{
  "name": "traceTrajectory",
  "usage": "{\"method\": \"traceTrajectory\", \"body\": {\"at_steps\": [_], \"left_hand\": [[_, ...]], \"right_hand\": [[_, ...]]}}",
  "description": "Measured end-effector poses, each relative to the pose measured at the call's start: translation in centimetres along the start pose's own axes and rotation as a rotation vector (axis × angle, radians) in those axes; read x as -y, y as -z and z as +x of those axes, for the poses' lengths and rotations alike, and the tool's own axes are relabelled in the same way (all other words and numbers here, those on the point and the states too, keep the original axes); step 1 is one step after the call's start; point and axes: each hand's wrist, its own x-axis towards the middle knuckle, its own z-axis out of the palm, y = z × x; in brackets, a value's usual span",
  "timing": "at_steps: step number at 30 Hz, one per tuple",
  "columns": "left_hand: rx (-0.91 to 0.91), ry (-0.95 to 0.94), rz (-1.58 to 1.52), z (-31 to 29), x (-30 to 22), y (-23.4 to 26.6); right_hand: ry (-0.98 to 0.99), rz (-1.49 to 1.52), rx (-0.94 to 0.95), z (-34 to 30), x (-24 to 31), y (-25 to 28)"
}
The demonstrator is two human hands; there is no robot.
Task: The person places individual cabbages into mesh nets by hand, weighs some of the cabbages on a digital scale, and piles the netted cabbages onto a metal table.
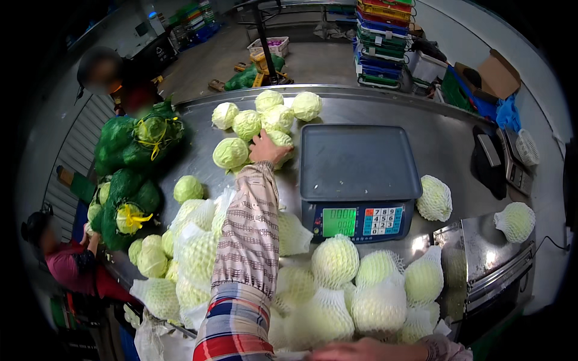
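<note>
Stainless steel covers the whole surface (445,150), a curved metal counter in a warehouse with stacked coloured crates (383,42) behind it. Taking the grey digital weighing scale (359,180) as landmark: far to its left, dark green mesh sacks (135,141) of cabbages tied with yellow string lean at the counter's edge, and 2 other people stand beyond them. Between the sacks and the scale lies a heap of pale green cabbages in white foam net sleeves (195,253). Just left of the scale's back corner sits a cluster of bare round pale green cabbages (265,114); the left hand (268,150), on a long patterned sleeve, reaches there, its grip closed over one bare cabbage (281,140) at the near side of that cluster. In front of the scale, more netted cabbages (361,283) pile up. The right hand (355,351) shows only at the lower edge, below that pile; I cannot tell whether its grip is open. Right of the scale lie 2 single netted cabbages (435,198).
</note>
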Motion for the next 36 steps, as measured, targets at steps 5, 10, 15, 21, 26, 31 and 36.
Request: {"method": "traceTrajectory", "body": {"at_steps": [5, 10, 15, 21, 26, 31, 36], "left_hand": [[-0.075, -0.006, -0.264, 0.9, 1.5, -2.5], [-0.232, 0.144, -0.457, -1.1, 0.1, 0.6], [-0.308, -0.345, -0.383, -2.5, -4.6, 6.0], [0.074, -0.634, -0.095, -11.5, -9.5, 8.8], [0.403, -0.735, -0.043, -17.5, -7.3, 13.5], [1.153, -1.103, -0.362, -36.9, 5.9, 21.5], [0.974, -0.542, -0.685, -43.0, 10.2, 21.7]], "right_hand": [[-0.076, 0.058, -0.069, -0.6, -2.8, 0.9], [-0.157, -0.033, -0.149, -1.0, -3.0, 0.4], [-0.067, -0.242, -0.069, -2.3, -3.9, -0.4], [-0.090, -0.336, -0.045, -2.6, -2.7, -2.8], [-0.179, -0.227, -0.079, -5.6, -2.5, -5.0], [-0.190, 0.035, -0.102, -7.0, -2.3, -6.8], [-0.018, -0.211, -0.167, -4.2, -0.7, -8.7]]}}
